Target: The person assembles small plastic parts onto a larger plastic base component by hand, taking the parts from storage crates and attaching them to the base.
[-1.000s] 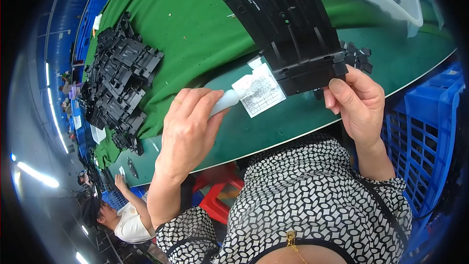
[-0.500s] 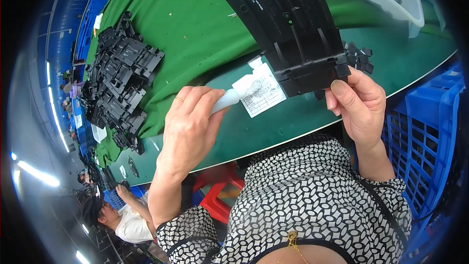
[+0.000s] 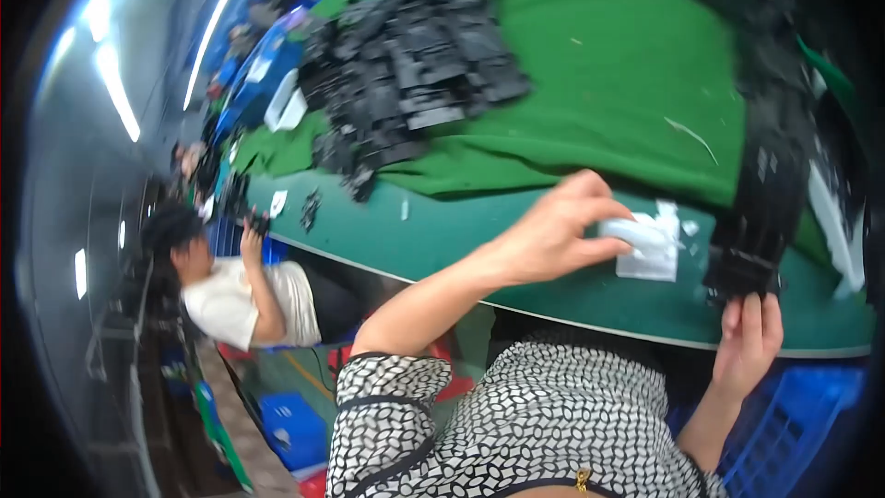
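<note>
At the table's near edge, my right hand (image 3: 751, 337) pinches the near end of a long, curved black plastic part (image 3: 767, 189), which stretches away toward the far right. My left hand (image 3: 558, 235) has its thumb and fingers closed around a translucent whitish cylindrical piece (image 3: 616, 230), somewhat blurred. Just beyond its tip lies a white printed paper slip (image 3: 653, 264) on the table. The two hands are well apart, and the cylindrical piece does not touch the black part.
A heap of black plastic parts (image 3: 415, 65) lies on green cloth (image 3: 608, 83) over the green table (image 3: 442, 240). A person in a white top (image 3: 267, 300) sits at the left. A blue crate (image 3: 784, 433) stands at lower right; a pale bin (image 3: 834, 221) is at far right.
The view has swung left, showing more of the heap and the other person. My hands are farther apart, and the cylindrical piece has moved away from the black part. Both grips persist.
</note>
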The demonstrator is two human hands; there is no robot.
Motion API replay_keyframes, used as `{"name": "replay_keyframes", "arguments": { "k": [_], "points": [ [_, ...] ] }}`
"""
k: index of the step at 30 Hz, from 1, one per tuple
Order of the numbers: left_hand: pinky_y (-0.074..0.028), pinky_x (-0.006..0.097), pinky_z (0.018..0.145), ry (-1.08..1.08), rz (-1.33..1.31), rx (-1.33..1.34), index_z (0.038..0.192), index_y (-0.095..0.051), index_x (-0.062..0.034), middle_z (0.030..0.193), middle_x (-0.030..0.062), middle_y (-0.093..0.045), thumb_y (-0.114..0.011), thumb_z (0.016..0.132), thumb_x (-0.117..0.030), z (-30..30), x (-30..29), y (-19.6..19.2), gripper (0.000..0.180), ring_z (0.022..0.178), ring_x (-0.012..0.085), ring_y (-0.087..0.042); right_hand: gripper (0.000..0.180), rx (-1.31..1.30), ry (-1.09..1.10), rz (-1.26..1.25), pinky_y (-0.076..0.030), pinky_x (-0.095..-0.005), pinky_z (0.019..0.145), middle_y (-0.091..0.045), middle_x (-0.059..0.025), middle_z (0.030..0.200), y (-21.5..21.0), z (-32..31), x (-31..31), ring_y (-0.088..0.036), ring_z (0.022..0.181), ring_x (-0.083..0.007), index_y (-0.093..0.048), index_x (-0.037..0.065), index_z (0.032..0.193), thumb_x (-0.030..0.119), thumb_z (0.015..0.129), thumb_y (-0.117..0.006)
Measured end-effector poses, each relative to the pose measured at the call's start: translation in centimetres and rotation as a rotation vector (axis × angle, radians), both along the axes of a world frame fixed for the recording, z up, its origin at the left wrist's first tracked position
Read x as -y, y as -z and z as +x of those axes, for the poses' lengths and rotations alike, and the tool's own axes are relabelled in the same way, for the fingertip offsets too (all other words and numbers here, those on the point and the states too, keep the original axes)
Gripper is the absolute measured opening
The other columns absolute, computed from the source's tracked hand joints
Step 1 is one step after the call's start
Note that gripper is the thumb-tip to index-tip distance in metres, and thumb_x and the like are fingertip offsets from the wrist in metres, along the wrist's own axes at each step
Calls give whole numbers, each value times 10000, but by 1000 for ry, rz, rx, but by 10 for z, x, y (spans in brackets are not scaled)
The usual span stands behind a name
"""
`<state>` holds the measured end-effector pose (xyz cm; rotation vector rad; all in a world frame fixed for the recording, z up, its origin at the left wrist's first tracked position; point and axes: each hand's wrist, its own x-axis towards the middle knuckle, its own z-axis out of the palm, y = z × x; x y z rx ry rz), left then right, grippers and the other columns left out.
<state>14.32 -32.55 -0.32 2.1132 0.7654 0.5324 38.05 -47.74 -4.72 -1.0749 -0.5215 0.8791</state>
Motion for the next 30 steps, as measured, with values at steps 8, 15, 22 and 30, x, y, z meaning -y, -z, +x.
{"name": "replay_keyframes", "arguments": {
  "k": [8, 15, 22, 30],
  "points": [
    [-492, 254, 834, -189, -555, 281, 1148, -562, -10, 1056, 52, -594, -684, 852, -122, -30, 10, 13, 339, 933, 116, -590, 126, -73, -130, 115, -336, -182, 512, -605, -67, 879, 4, 10, -4, -450, 640, -70, -564, 2, 1042, 66, 958, -496],
    [-491, 237, 830, -682, -172, 560, 1156, -558, 8, 1040, 36, -639, -628, 885, -58, -119, 23, 12, 288, 945, 95, -599, 132, -84, -186, 128, -329, -180, 484, -622, -77, 874, -4, -1, -15, -452, 603, -65, -570, 7, 1051, 61, 957, -495],
    [-452, 314, 892, -1279, 224, 103, 1035, -635, -2, 1041, 122, -663, -693, 810, -146, -234, 10, 50, 273, 1009, 213, -605, 141, -100, -403, 109, -310, -182, 477, -578, -48, 838, -18, -25, -34, -406, 584, -47, -539, -13, 1064, 73, 964, -488],
    [-457, 379, 791, -1197, 370, -113, 907, -636, 24, 860, 168, -634, -705, 751, -122, -245, -3, 63, 225, 826, 321, -600, 164, -249, -342, -86, -374, -237, 482, -503, -31, 691, -44, -80, -35, -449, 547, -103, -445, 54, 768, -2, 893, -536]
  ]
}}
